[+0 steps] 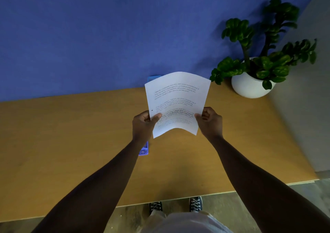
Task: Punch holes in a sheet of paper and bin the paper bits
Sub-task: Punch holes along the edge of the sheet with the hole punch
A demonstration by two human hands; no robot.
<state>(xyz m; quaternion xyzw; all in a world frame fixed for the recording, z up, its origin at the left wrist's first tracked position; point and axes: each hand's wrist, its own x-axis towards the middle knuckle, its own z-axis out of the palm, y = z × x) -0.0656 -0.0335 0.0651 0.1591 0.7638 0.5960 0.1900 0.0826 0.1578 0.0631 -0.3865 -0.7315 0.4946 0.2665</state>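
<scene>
A white printed sheet of paper [176,98] is held up above the wooden table [71,143], bowed across its width. One small dark hole shows near its left edge. My left hand [142,123] pinches the sheet's lower left edge and my right hand [209,121] pinches its lower right edge. A blue hole punch [144,150] lies on the table under my left wrist, mostly hidden by the hand and the paper; another blue bit peeks out above the sheet's top left corner [153,77].
A green plant in a white round pot [250,88] stands at the table's back right corner. A blue wall [107,36] runs behind the table. My two shoes [175,205] stand on the floor at the table's front edge.
</scene>
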